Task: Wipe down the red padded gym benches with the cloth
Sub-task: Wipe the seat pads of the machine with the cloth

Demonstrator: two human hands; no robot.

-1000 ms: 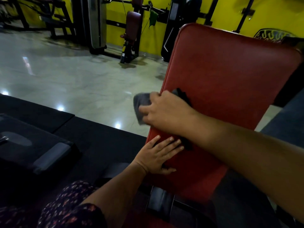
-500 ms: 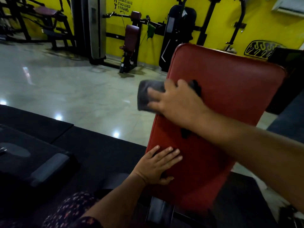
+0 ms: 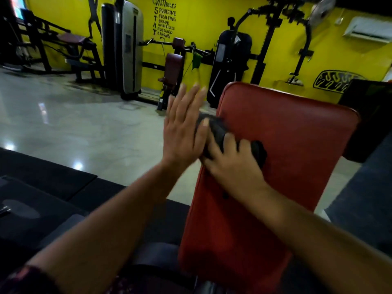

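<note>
right hand (image 3: 231, 164) presses cloth (image 3: 218, 132) on bench (image 3: 286, 145); left hand (image 3: 182, 130) raised flat.

Open floor (image 3: 84, 128) left of the red pad (image 3: 286, 145); machines (image 3: 127, 49) stand well apart.

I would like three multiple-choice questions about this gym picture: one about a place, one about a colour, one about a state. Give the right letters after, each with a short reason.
1. Where is the cloth?
A. on the floor
B. at the left edge of the red bench pad
C. on a machine by the wall

2. What colour is the back wall?
A. yellow
B. white
C. blue

3. How is the left hand?
A. curled in a fist
B. flat on the floor
C. raised, fingers straight, beside the cloth

Answers:
1 B: the dark cloth lies over the pad's left edge, under the right hand.
2 A: the wall behind the machines is yellow.
3 C: its fingers point up, spread, only the thumb near the cloth.
</note>
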